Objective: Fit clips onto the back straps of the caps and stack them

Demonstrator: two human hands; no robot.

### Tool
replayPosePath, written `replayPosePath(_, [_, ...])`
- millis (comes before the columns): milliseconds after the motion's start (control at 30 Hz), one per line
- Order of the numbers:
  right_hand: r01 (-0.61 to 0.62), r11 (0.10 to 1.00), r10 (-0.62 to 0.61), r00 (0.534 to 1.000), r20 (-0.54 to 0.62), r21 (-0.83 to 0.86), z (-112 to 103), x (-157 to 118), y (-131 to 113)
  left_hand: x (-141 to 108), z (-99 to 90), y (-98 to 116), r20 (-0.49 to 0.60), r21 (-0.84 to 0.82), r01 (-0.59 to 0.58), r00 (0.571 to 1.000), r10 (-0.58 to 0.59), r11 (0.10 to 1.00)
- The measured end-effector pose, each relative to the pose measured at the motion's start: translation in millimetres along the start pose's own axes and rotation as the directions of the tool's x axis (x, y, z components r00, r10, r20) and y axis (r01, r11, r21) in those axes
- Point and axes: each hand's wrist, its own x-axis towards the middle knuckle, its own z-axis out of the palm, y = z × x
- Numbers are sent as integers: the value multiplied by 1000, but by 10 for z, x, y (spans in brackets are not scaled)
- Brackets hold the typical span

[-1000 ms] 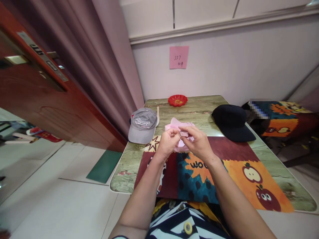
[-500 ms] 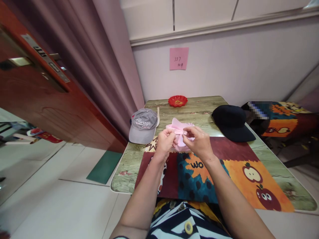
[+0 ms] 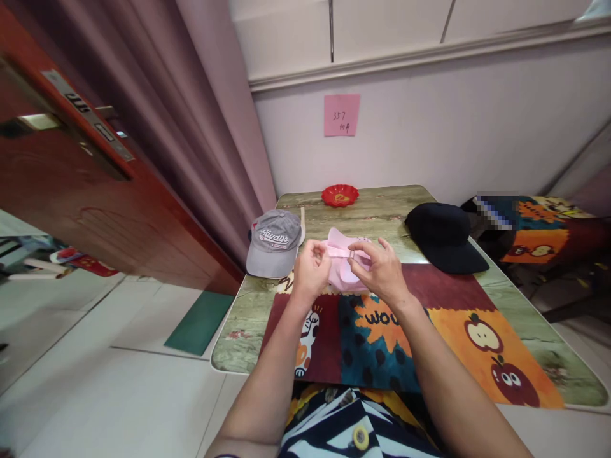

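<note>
A pink cap (image 3: pixel 340 240) rests on the table at the middle, at the back edge of the colourful mat, with its strap and a small buckle between my hands. My left hand (image 3: pixel 312 268) is closed at the strap's left side, thumb and fingertips pinched together. My right hand (image 3: pixel 380 270) pinches the strap at the small metal buckle, its outer fingers raised. Parts of the cap are hidden behind my fingers. Left of it lies a grey cap (image 3: pixel 274 243) with white lettering. A black cap (image 3: pixel 442 235) lies to the right.
A red scalloped dish (image 3: pixel 340 195) stands at the back of the wood-patterned table (image 3: pixel 233 337). The patterned mat (image 3: pixel 443 286) covers its front. A pink note (image 3: pixel 342 115) is on the wall. At the left are a curtain and a wooden door (image 3: pixel 119 216).
My left hand has shifted slightly left, away from the buckle, uncovering more of the strap. The right hand stays at the buckle, with its outer fingers lifted more.
</note>
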Motion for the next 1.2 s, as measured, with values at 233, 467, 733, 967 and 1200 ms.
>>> replayPosePath(233, [21,996,-29,996,86,92,-9,84,48,189,-44,194,460,112,-31,887,-24,993])
replayPosePath(467, [-176,977,116,914,388,120,-226,180,190,367,-96,157,591,32,128,798,-122,991])
replayPosePath(733, [-164,982,116,916,383,95,-121,295,353,517,-106,-15,492,99,102,859,-138,990])
replayPosePath(967, [-146,986,107,925,365,82,-87,559,413,752,-81,6,471,78,141,867,-161,987])
replayPosePath(1200, [-29,997,7,963,270,75,-375,1077,360,1068,-84,495,474,14,-45,880,33,999])
